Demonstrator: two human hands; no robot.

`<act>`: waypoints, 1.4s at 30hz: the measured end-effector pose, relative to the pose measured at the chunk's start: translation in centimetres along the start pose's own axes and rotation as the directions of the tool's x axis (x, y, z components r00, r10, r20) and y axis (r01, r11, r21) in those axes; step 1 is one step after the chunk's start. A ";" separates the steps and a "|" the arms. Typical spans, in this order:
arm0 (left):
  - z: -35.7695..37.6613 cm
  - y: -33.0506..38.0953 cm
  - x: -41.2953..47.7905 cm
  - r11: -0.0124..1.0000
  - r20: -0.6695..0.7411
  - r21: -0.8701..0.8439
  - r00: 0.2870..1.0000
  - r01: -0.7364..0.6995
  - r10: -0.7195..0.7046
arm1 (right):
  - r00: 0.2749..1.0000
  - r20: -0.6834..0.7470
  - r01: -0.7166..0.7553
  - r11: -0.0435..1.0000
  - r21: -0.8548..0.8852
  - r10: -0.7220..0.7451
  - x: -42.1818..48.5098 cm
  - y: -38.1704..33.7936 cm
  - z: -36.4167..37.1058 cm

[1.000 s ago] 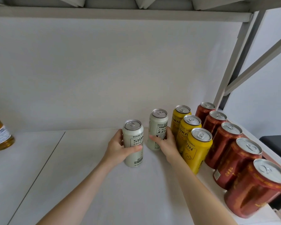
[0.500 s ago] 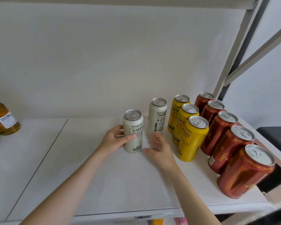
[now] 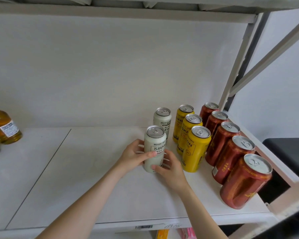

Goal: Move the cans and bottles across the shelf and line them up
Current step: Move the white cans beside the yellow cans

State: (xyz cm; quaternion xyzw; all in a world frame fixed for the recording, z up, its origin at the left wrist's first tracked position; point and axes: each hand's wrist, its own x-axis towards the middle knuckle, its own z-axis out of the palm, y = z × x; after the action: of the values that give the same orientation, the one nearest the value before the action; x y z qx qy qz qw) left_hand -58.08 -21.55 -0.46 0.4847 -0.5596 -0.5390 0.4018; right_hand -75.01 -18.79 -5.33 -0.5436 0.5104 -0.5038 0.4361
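Squaring front white can (image 3: 154,147), clasped in curled fingers of left hand (image 3: 133,157) and right hand (image 3: 169,171); next, probably nudging it beyond fingertips toward rear white can (image 3: 162,119).

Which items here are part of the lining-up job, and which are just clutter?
Job: front white can, held by left hand and right hand; back white can; yellow cans; red cans; amber bottle far left.
Lying about: barcode label; packets below the shelf; black object at right.
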 end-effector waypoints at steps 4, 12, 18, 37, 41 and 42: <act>2.0 0.3 0.0 1.000 0.024 -0.007 1.000 -0.011 0.011 | 0.998 -0.061 -0.006 0.999 0.048 0.008 -1.0 0.0 -1.4; 2.7 0.8 1.0 1.000 0.051 0.004 0.999 0.006 -0.006 | 0.993 -0.113 0.029 0.997 0.069 -0.021 -0.7 0.2 -1.7; 2.6 1.0 2.2 0.999 0.041 0.010 0.999 0.030 -0.031 | 0.991 -0.133 0.043 0.996 0.080 -0.032 0.3 0.4 -1.3; 2.1 1.3 5.1 0.998 0.052 0.021 0.997 0.051 -0.052 | 0.983 -0.180 0.047 0.998 0.049 -0.038 2.9 1.0 -0.7; 1.9 1.4 5.1 0.996 0.076 0.071 0.995 0.052 -0.057 | 0.983 -0.180 0.031 0.999 0.037 -0.023 2.8 1.1 -0.7; 1.8 1.5 4.9 0.994 0.079 0.102 0.996 0.042 -0.051 | 0.983 -0.183 0.024 0.999 0.035 -0.017 2.8 1.0 -0.7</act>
State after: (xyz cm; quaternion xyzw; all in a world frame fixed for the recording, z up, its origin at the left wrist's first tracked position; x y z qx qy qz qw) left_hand -61.04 -26.05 0.45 0.4947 -0.5905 -0.5387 0.3410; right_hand -75.92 -21.60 -5.91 -0.4921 0.5332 -0.5653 0.3924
